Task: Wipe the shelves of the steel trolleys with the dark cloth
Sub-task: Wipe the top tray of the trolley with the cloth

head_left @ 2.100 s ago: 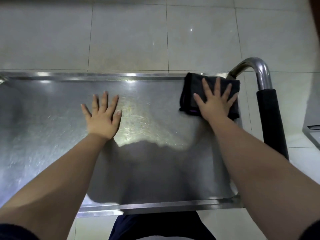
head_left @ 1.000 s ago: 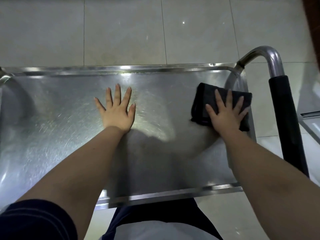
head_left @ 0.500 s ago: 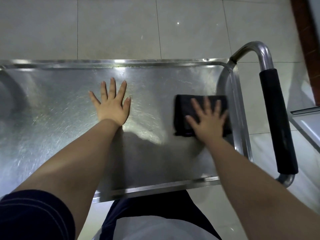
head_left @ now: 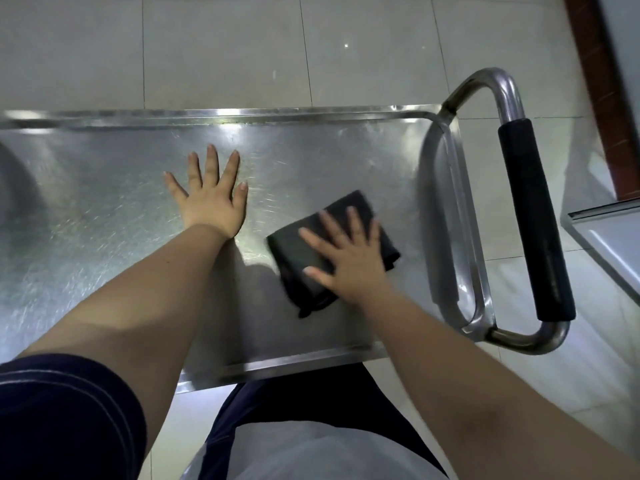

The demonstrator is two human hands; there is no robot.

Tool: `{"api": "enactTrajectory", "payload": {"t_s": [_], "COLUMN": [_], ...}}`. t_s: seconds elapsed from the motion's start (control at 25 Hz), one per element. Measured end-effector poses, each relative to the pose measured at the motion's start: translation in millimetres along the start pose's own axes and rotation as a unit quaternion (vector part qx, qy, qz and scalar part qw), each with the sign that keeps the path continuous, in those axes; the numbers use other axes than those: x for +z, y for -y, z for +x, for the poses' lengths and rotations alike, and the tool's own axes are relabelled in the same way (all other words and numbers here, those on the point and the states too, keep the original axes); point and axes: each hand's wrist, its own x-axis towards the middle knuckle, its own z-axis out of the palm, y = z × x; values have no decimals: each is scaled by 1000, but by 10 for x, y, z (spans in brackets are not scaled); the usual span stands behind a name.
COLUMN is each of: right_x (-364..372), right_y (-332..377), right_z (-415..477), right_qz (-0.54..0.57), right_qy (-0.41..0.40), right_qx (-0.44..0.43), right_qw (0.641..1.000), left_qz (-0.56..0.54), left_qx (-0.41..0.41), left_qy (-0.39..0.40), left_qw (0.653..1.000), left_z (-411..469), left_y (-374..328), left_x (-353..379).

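The steel trolley's top shelf [head_left: 104,209] fills the middle of the view, scratched and shiny, with a raised rim. A folded dark cloth [head_left: 298,251] lies on its right half, turned at an angle. My right hand [head_left: 349,258] presses flat on the cloth with straight, spread fingers. My left hand [head_left: 211,199] rests flat on the bare steel just left of the cloth, fingers spread. The cloth's part under my right palm is hidden.
The trolley's steel handle with a black foam grip [head_left: 533,220] stands at the right end. A second steel surface [head_left: 616,237] juts in at the right edge. Pale floor tiles [head_left: 225,46] lie beyond the shelf, and a brown strip [head_left: 595,81] runs at top right.
My right hand has slid the cloth from the far right corner toward me and leftward, turning it at an angle. My left hand has stayed flat on the shelf.
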Motion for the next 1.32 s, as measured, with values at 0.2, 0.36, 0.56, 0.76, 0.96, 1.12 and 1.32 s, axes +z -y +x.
{"api": "enactTrajectory", "payload": {"t_s": [0.2, 0.36, 0.56, 0.76, 0.96, 1.12, 1.32], "right_x": [-93, 22, 12, -58, 2, 194, 140], "right_y": [-1011, 94, 111, -1370, -614, 446, -750], "right_z": [-319, -110, -210, -574, -494, -700, -1016], "right_qz": [38, 26, -1, 26, 16, 1, 5], "right_qy": [31, 42, 15, 39, 51, 2, 10], "right_qx": [333, 187, -11, 272, 195, -29, 146], "right_qw": [942, 981, 1000, 961, 979, 1000, 989], "left_qz": [0, -17, -60, -29, -19, -19, -16], "left_qx": [10, 16, 42, 26, 27, 15, 20], "left_qy": [4, -4, -13, -8, -11, -4, 0], "left_qw": [1000, 1000, 997, 999, 999, 1000, 1000], "left_z": [-22, -102, -678, -772, -778, -759, -770], "left_y": [-116, -220, -244, -216, -277, -184, -190], "left_x": [16, -32, 109, 245, 284, 255, 225]}}
